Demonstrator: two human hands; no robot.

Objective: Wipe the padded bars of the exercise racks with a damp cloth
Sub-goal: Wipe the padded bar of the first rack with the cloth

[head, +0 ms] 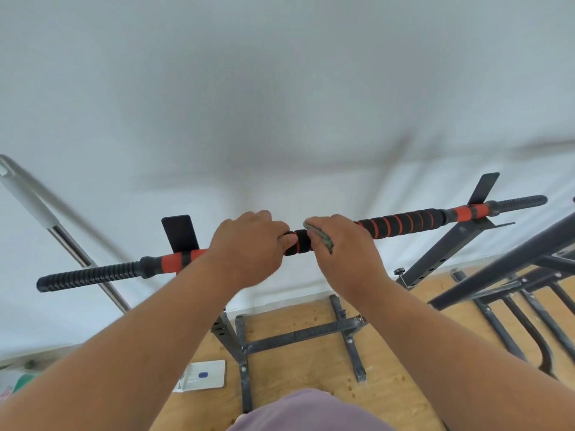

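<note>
Black-orange padded bar (401, 225) horizontal on rack; cloth (320, 236) (greenish) wrapped mid-bar.

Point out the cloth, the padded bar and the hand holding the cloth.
cloth (323, 238), head view, on the fold showing beside the palm.
padded bar (404, 224), head view, on the striped foam right of the hands.
right hand (345, 244), head view, on its back.
</note>
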